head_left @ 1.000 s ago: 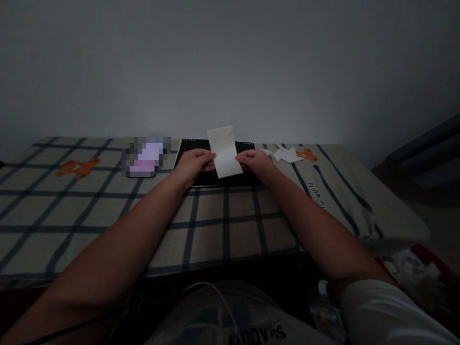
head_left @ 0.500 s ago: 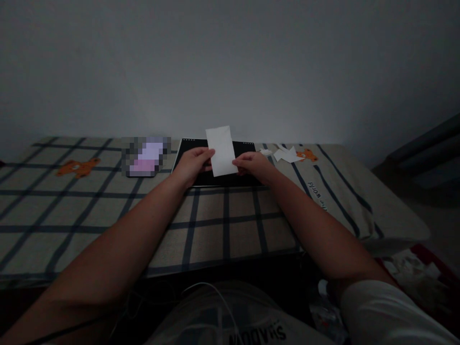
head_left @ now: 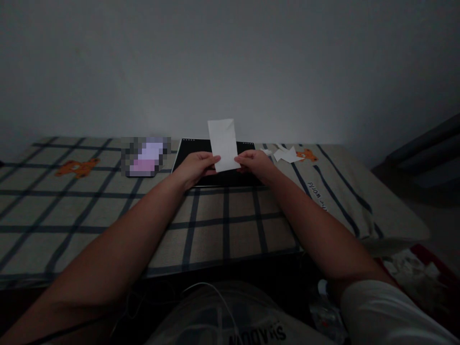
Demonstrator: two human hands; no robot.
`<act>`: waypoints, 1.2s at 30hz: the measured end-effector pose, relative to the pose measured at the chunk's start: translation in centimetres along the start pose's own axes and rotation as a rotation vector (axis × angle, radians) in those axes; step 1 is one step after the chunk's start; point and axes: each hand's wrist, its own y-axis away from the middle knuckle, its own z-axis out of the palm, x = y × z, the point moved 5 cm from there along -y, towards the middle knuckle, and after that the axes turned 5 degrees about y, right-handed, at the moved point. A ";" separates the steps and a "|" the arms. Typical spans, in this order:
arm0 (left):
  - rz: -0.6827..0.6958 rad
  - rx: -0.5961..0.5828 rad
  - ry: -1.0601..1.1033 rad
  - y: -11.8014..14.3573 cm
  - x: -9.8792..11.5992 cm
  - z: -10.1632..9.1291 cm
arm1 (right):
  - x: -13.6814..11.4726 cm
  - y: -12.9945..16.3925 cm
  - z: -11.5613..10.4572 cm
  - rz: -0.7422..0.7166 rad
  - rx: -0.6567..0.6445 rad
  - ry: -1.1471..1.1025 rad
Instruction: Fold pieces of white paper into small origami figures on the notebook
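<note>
A pad (head_left: pixel 215 163) lies on the cloth (head_left: pixel 223 225) by the wall; paper scraps (head_left: pixel 285 154) lie to its right, and something blurred, perhaps a phone (head_left: pixel 145 156), to its left.

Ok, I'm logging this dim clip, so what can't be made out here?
Head view only:
- Object left of the black pad: pixelated, unidentifiable.
- Pad's middle: hidden by the paper slip and both hands, left hand, right hand.
- Paper scraps: too small and dark.
- Floor clutter: too dark.
</note>
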 end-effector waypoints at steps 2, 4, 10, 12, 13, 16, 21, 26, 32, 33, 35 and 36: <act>0.013 0.038 -0.021 0.0 0.0 -0.1 | 0.0 0.0 0.1 -0.006 -0.002 -0.001; 0.049 0.076 -0.038 0.0 0.0 -0.2 | -0.1 0.0 0.2 -0.007 -0.002 -0.008; 0.067 0.091 -0.004 0.0 0.1 -0.2 | 0.1 0.0 0.2 0.024 0.004 -0.026; 0.055 0.079 -0.002 -0.1 0.0 -0.2 | 0.2 0.0 0.1 0.032 0.007 -0.016; 0.063 0.088 -0.008 -0.1 0.0 -0.2 | 0.2 -0.1 0.2 0.033 0.005 -0.010; 0.093 0.120 -0.011 -0.1 0.1 -0.5 | 0.3 -0.1 0.2 0.022 -0.001 0.003; -0.009 0.002 -0.062 0.0 -0.2 0.0 | 0.3 -0.2 -0.2 0.025 0.040 -0.017; 0.017 0.079 -0.161 0.2 0.1 0.0 | 0.2 -0.2 -0.1 0.021 0.047 -0.027; 0.061 0.028 -0.223 0.5 0.4 0.3 | 0.2 -0.2 -0.3 0.019 0.087 -0.030; 0.051 0.020 -0.223 0.5 0.3 0.3 | 0.2 -0.2 -0.3 0.018 0.093 -0.034; 0.039 0.039 -0.213 0.4 0.3 0.1 | 0.2 -0.2 -0.3 0.019 0.091 -0.040; 0.042 0.064 -0.201 0.3 0.3 0.0 | 0.3 -0.3 -0.3 0.020 0.081 -0.041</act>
